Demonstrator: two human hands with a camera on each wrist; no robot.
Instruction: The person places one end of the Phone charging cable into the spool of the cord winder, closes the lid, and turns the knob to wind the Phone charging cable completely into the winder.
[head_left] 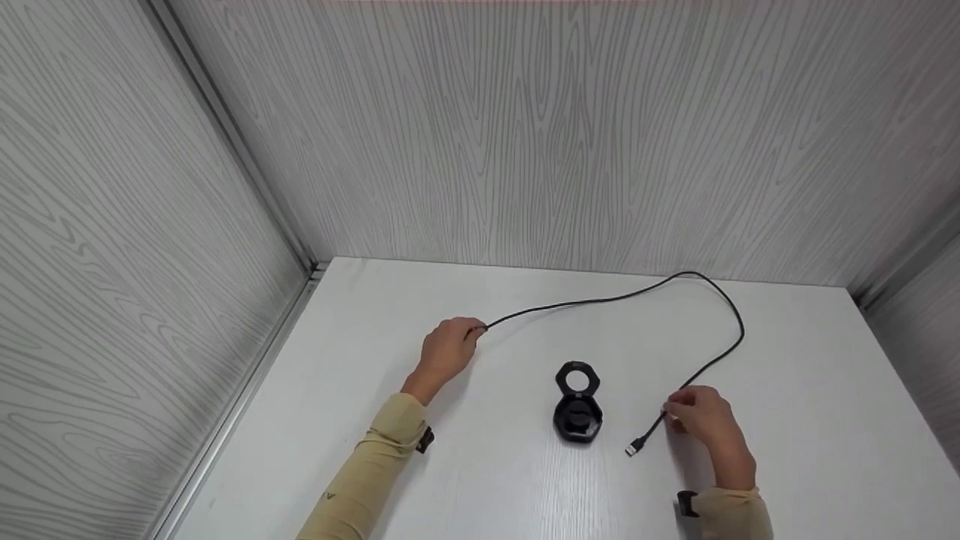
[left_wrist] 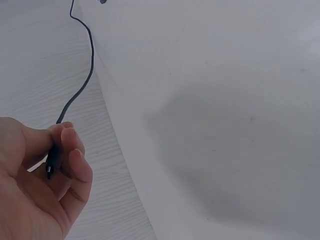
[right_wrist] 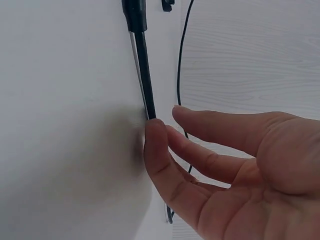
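we see the left hand (head_left: 448, 349) pinch one end of the black cable (head_left: 600, 301) in its fingers (left_wrist: 79, 167); the right hand (head_left: 703, 414) touches it near the usb plug (head_left: 634, 448), thumb and fingers apart. the cable bends to the far edge of the table (head_left: 487, 480), and we find a black hinged case (head_left: 577, 431) lying unfolded between the hands.

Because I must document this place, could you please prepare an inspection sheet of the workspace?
Surface: white tabletop.
Job's things: black cable; black case with its ring-shaped lid open.
Clutter: nothing seen.
Hands: left hand pinches one cable end; right hand is at the cable near its USB plug, grip unclear.
Cables: only that one, curving toward the far edge, no knot seen.
Surroundings: wood-grain panels at left, back and right.
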